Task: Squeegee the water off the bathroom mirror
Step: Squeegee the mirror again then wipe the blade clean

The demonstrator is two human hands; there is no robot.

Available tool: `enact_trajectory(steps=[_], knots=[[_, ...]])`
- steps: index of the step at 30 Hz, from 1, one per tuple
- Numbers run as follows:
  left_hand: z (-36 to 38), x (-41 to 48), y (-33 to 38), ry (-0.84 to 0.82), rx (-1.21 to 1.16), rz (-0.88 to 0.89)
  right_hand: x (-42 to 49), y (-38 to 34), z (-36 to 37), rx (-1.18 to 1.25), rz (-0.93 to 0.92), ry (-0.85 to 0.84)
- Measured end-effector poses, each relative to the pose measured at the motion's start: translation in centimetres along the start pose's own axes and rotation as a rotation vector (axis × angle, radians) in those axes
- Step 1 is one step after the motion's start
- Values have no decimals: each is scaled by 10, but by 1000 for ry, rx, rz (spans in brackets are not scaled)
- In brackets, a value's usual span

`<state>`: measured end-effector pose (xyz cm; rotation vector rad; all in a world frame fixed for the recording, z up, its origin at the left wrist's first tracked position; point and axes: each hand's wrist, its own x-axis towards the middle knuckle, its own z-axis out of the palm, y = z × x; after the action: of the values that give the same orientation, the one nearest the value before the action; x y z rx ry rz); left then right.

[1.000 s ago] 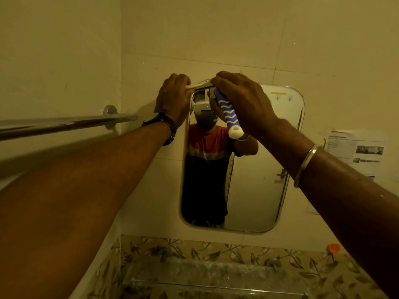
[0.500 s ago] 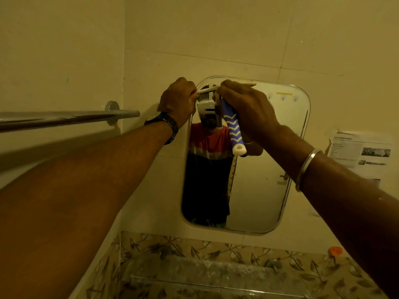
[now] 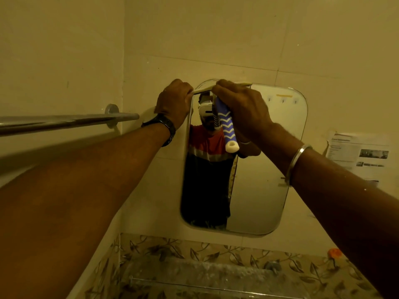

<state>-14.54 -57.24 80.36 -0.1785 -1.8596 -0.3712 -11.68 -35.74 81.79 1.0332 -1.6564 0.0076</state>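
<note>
A rounded rectangular mirror [image 3: 263, 180] hangs on the beige tiled wall. A squeegee [image 3: 228, 128] with a blue and white wavy handle lies against the mirror's top left corner, its pale blade along the top edge. My right hand [image 3: 241, 106] grips the handle near the blade. My left hand [image 3: 173, 102], with a black watch on the wrist, curls round the blade's left end at the mirror's corner. The hands hide most of the blade. The mirror reflects a person in a red and dark shirt.
A chrome towel rail [image 3: 64, 123] juts out from the left wall toward my left wrist. A paper notice [image 3: 358, 156] is stuck on the wall right of the mirror. Below the mirror runs a glass shelf [image 3: 194, 275] over leaf-patterned tiles, with a small orange object [image 3: 334, 253] at right.
The squeegee and both hands have stayed at the mirror's top left corner. The view has shifted slightly, so the mirror sits a little lower and further right in frame.
</note>
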Motion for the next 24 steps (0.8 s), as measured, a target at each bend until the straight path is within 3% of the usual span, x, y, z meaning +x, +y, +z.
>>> enact_trajectory(steps=[8,14,24], knots=[[4,-37,5,-114,-4,128,-42,-5,0,51,-45,-95],[-4,-27,13,52,-98,-38,0,3,-7,-15,-51,32],[3,-21,15,29,-31,-81,-22,4,7,-12,-59,-22]])
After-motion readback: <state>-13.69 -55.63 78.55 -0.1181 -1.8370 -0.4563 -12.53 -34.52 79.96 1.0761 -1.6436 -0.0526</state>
